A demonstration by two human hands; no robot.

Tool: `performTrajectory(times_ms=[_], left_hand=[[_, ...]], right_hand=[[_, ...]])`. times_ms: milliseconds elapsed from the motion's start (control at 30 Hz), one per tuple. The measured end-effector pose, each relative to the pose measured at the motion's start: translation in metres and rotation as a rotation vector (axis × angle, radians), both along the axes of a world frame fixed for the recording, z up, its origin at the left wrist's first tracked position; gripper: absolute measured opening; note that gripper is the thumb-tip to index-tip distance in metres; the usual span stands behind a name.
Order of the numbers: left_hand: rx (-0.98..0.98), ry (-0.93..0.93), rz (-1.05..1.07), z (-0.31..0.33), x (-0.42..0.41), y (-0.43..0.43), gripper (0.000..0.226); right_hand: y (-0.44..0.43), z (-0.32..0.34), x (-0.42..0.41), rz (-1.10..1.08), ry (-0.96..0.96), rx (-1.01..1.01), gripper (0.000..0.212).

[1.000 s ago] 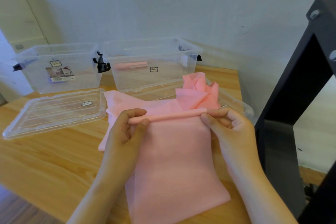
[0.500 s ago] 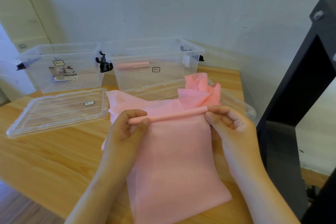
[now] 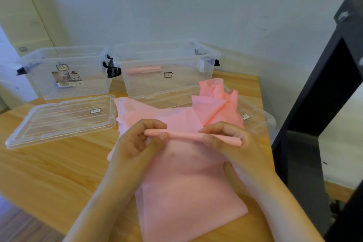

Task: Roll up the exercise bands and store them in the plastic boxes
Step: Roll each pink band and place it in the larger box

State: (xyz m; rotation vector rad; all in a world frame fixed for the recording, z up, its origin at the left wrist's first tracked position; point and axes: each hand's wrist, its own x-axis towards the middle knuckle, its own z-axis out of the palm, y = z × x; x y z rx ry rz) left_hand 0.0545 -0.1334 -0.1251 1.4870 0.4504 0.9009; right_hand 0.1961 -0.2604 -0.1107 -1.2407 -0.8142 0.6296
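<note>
Table (image 3: pixel 49 173): band roll (image 3: pixel 184 135) between hands (image 3: pixel 137 143) (image 3: pixel 235 151)

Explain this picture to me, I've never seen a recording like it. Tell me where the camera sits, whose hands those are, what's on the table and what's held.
There is no machine: a camera worn on a person's head looks down at their own bare hands. The left hand and right hand pinch the rolled end of a pink exercise band, whose flat part lies on the wooden table. Behind stand two clear boxes, the left box and the right box, which holds a rolled band. A lid lies beside.
</note>
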Motion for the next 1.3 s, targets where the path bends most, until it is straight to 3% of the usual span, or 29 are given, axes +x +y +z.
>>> performTrajectory(times_ms=[133,267,367,667,967,1300], left_hand=[[0.017,-0.011,0.018,0.000,-0.004,0.003,0.014],[-0.021,-0.011,0.021,-0.002,-0.009,0.007,0.026],[-0.019,0.012,0.016,-0.002,-0.008,0.009,0.016],[0.000,0.037,-0.016,0.002,-0.013,0.012,0.014],[-0.040,-0.001,0.049,0.001,-0.015,0.009,0.009],[0.091,0.037,0.158,-0.002,-0.008,-0.001,0.011]], right_hand=[[-0.001,0.001,0.004,-0.020,-0.007,0.017,0.012],[-0.001,0.003,0.006,-0.027,0.003,0.004,0.019],[-0.001,0.001,0.006,-0.033,-0.001,-0.014,0.023],[-0.005,0.007,0.010,-0.035,-0.043,-0.093,0.016],[0.001,0.006,0.009,-0.060,0.039,-0.089,0.019],[0.004,0.000,0.012,-0.065,0.107,-0.065,0.010]])
